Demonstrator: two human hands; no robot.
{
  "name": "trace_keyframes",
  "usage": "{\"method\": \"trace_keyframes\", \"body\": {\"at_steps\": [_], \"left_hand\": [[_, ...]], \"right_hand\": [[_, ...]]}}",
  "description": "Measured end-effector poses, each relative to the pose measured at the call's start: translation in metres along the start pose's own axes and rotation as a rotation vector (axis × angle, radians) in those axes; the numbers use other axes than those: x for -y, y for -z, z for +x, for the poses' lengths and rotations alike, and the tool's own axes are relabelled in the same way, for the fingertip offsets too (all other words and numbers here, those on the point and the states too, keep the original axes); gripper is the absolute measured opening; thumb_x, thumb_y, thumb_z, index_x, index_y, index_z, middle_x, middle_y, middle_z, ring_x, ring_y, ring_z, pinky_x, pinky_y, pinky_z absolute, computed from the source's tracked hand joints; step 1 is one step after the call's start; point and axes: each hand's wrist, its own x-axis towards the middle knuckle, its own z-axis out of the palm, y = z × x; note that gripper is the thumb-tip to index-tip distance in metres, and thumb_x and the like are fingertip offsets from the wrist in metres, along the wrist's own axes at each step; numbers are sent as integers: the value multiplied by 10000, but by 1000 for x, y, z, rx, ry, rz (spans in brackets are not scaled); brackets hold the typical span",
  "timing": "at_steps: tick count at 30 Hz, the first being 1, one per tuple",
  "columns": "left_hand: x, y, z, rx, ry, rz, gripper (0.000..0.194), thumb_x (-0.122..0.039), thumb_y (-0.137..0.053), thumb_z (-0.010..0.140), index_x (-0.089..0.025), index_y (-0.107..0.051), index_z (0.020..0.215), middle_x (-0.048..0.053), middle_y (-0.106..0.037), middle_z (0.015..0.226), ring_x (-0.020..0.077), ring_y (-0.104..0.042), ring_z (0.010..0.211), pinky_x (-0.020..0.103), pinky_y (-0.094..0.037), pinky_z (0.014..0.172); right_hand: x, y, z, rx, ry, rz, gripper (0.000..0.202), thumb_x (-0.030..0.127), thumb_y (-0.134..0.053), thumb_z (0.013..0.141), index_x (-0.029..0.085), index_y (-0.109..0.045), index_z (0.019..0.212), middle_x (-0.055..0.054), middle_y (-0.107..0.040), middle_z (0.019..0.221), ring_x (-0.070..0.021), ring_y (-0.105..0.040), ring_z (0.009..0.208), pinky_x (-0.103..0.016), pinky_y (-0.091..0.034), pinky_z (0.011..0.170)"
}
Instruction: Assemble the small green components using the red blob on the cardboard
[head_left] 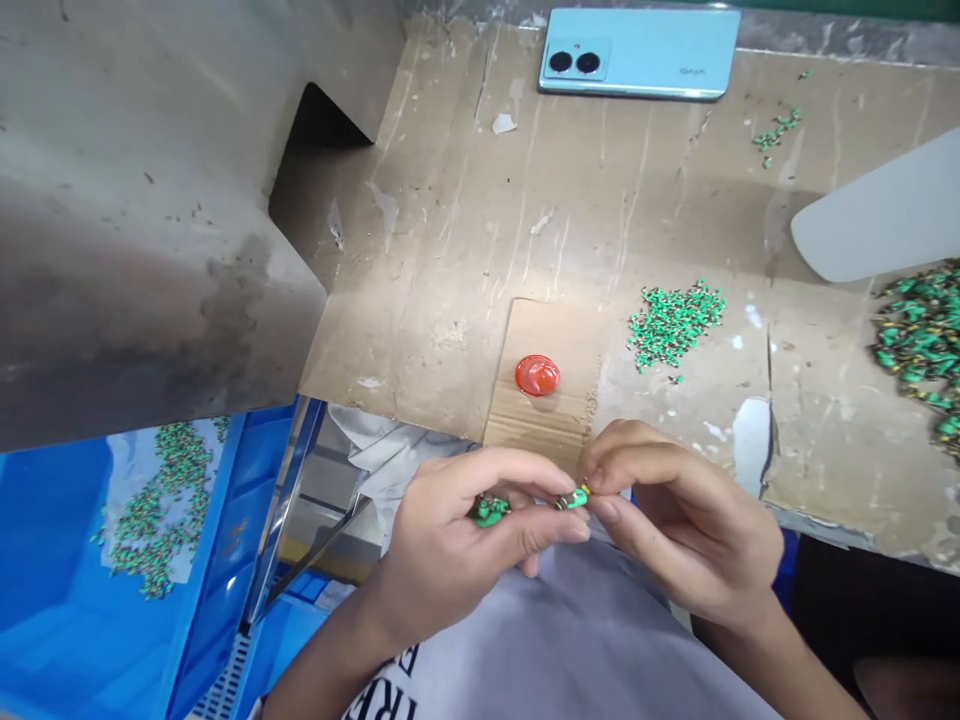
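Between the thumb and forefinger of my left hand (480,540) is a small green figurine (576,498) with dark and yellow parts. More small green pieces (490,510) lie in that palm, partly hidden by the fingers. My right hand (675,510) pinches at the figurine's yellow end; whether it grips that end or a separate tiny part, I cannot tell. Just beyond my hands, a red oval dish (537,376) with a glossy inside rests on a piece of cardboard (555,325). To its right lies a pile of tiny green parts (675,322).
A light blue phone (639,55) lies at the table's back edge. At right are a heap of green and dark pieces (922,340) and a pale rounded object (885,210). A metal housing (150,220) stands left, above a blue bin (60,560) containing green pieces.
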Motion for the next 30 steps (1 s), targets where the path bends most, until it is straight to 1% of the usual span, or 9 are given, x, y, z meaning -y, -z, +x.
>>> {"method": "trace_keyframes", "body": {"at_steps": [6, 9, 13, 17, 19, 21, 23, 25, 30], "left_hand": [[4, 3, 4, 7, 126, -188, 100, -257, -961, 951, -194, -884, 956, 16, -823, 663, 85, -637, 422, 157, -463, 426], [5, 3, 5, 23, 144, -261, 141, -318, -933, 983, -189, -876, 980, 40, -858, 740, 72, -603, 401, 159, -429, 404], [6, 4, 4, 12, 153, -253, 220, -393, -903, 1008, -184, -859, 957, 41, -850, 733, 68, -575, 386, 160, -406, 388], [8, 4, 2, -43, 159, -228, 322, -491, -926, 975, -177, -863, 950, 22, -800, 671, 76, -560, 384, 186, -460, 405], [7, 3, 2, -61, 142, -221, 275, -430, -995, 912, -187, -872, 951, -19, -747, 610, 78, -556, 380, 201, -508, 432], [7, 1, 3, -60, 111, -220, 204, -303, -1040, 861, -205, -883, 948, -47, -724, 605, 70, -563, 382, 201, -536, 457], [6, 0, 5, -52, 80, -219, 144, -243, -1017, 883, -221, -888, 944, -46, -737, 655, 58, -567, 386, 185, -509, 442], [5, -1, 6, -46, 68, -211, 98, -263, -972, 938, -222, -883, 934, -47, -711, 649, 53, -552, 379, 175, -452, 410], [3, -1, 4, -16, 157, -184, 229, -396, -938, 976, -197, -843, 911, -58, -610, 517, 69, -495, 351, 190, -366, 380]], "right_hand": [[2, -6, -2, -46, -42, 31, 348, 29, -758, 984, 274, -769, 1230, -39, -836, 993, -189, -798, 816, -297, -683, 741], [4, -8, -1, -49, -52, 18, 274, 47, -768, 987, 261, -794, 1155, -28, -849, 912, -187, -805, 758, -281, -678, 692], [14, -15, 4, -87, -278, 113, 73, 183, -842, 1012, 239, -805, 984, 0, -831, 768, -143, -761, 598, -208, -613, 549], [22, -24, 8, -91, -446, 369, 224, 367, -850, 1055, 211, -774, 914, -9, -821, 688, -127, -724, 492, -191, -586, 476], [23, -27, 8, -110, -463, 440, 250, 380, -832, 1072, 213, -753, 904, -4, -815, 673, -116, -702, 472, -182, -570, 463], [24, -29, 7, -121, -463, 463, 261, 370, -820, 1082, 214, -736, 889, 6, -800, 658, -105, -676, 463, -177, -554, 461], [23, -29, 7, -113, -456, 448, 284, 378, -813, 1085, 212, -721, 873, 9, -779, 646, -104, -661, 473, -184, -542, 468], [23, -27, 7, -90, -451, 411, 316, 408, -808, 1086, 212, -706, 860, 13, -749, 628, -107, -645, 483, -192, -523, 471], [21, -14, 9, -101, -410, 226, 306, 468, -817, 1072, 224, -752, 899, 18, -694, 640, -123, -635, 521, -214, -527, 489]]}}
